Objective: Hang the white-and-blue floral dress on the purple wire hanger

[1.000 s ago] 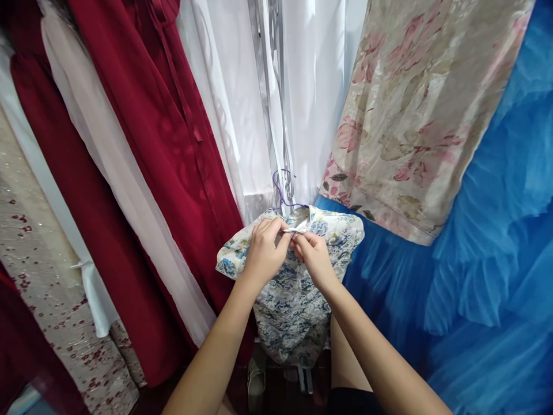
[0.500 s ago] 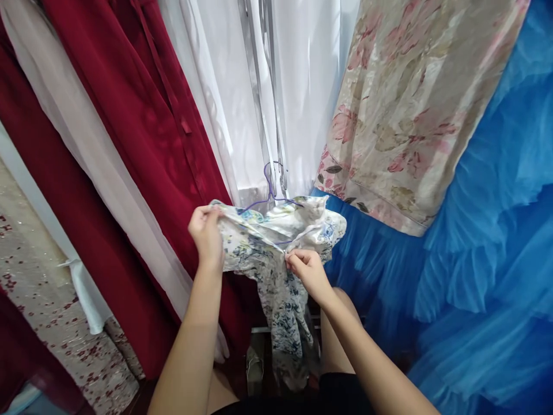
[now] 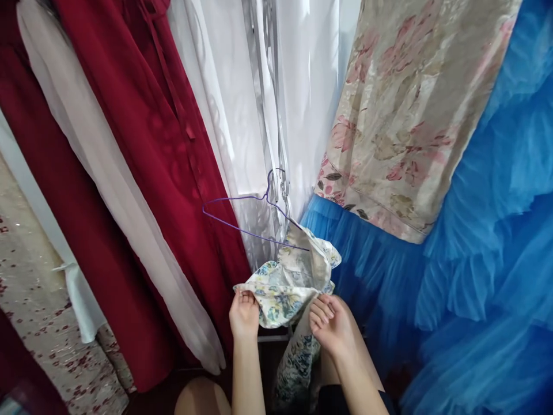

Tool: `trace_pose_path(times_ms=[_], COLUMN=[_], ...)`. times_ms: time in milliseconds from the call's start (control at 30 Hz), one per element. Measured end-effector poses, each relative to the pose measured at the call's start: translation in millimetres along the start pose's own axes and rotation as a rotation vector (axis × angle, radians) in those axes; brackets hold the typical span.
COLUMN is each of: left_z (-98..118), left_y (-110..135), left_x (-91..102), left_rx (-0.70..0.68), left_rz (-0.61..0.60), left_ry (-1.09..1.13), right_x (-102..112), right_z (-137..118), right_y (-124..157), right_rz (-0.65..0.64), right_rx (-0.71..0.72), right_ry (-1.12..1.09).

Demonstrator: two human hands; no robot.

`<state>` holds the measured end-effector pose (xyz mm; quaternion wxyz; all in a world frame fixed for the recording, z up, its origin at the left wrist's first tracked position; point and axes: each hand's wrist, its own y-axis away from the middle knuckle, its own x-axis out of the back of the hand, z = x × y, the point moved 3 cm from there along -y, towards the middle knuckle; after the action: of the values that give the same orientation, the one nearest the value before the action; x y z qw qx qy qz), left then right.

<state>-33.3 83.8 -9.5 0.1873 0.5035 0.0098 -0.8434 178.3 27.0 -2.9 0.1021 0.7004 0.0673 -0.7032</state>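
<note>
A white dress with a blue and yellow floral print [image 3: 280, 302] hangs by one shoulder from a thin purple hanger [image 3: 235, 226]. The hanger's left arm is bare, while its right end sits inside the garment. My left hand [image 3: 245, 314] is closed on the dress's left edge, near a shoulder. My right hand [image 3: 326, 323] has its fingers curled at the front edge of the neckline, pinching the cloth. Below, the lower part of the dress drops between my knees.
Dark red dresses [image 3: 142, 144] and a pale pink cloth [image 3: 108, 155] hang at left. White fabric [image 3: 302, 86] with grey ribbons hangs behind the hanger. On the right are a beige floral garment [image 3: 401, 115] and a ruffled blue tulle skirt [image 3: 488, 259].
The left shoulder of the dress has come off the hanger, baring that arm. Both hands have moved down with the cloth, the left one also rightward.
</note>
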Motion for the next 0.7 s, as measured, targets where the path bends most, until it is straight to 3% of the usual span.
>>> trace_pose_path(times_ms=[100, 167, 233, 333, 400, 467, 533, 700], left_z=[-14, -14, -7, 8, 16, 22, 26, 29], left_y=[21, 36, 54, 90, 115, 136, 152, 165], left_x=[15.1, 10.3, -5.7, -38.1, -54.9, -65.1, -70.8, -73.1], left_rx=[-0.032, -0.068, -0.128, -0.234, -0.28, -0.33, -0.378, -0.453], left_rz=[0.082, 0.088, 0.003, -0.247, -0.39, -0.488, -0.571, -0.691], left_ry=[0.026, 0.036, -0.007, -0.194, -0.341, -0.481, -0.629, -0.904], right_x=[34, 43, 40, 15, -9, -35, -55, -66], right_z=[-20, -24, -19, -1, 11, 23, 36, 55], right_y=[14, 19, 20, 23, 29, 40, 52, 64], right_rz=[0.152, 0.191, 0.178, 0.108, 0.067, 0.016, -0.072, -0.216], right_rx=[0.032, 0.043, 0.036, 0.061, 0.173, 0.313, 0.358, 0.135], right_ry=[-0.062, -0.022, 0.087, 0.322, 0.52, 0.745, 0.889, 0.967])
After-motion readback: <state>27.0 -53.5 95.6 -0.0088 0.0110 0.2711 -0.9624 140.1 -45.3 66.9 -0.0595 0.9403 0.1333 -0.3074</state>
